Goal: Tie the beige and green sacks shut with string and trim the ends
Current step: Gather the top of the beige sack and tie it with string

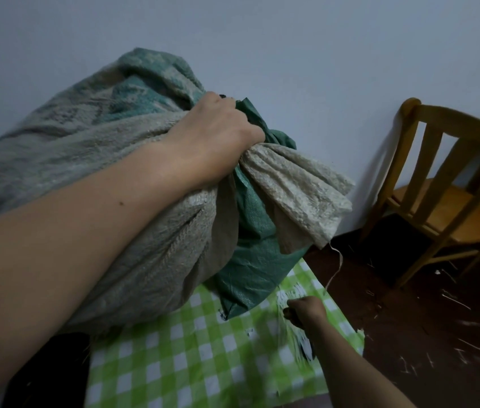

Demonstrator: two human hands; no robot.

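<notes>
1. I can read no text, label, brand or number anywhere in my view.
2. The faded teal patches on the beige woven sack (85, 148) form no letters I can read.
3. The green woven plastic sack (256, 260) and the green-and-white checked cloth (203, 348) show me nothing legible.

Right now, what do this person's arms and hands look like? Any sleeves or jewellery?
The left forearm and right forearm are bare as far as the frame shows: no sleeves, no gloves. The left hand shows no ring, its wrist no watch or band. The right hand is blurred, so rings cannot be ruled out.
</notes>
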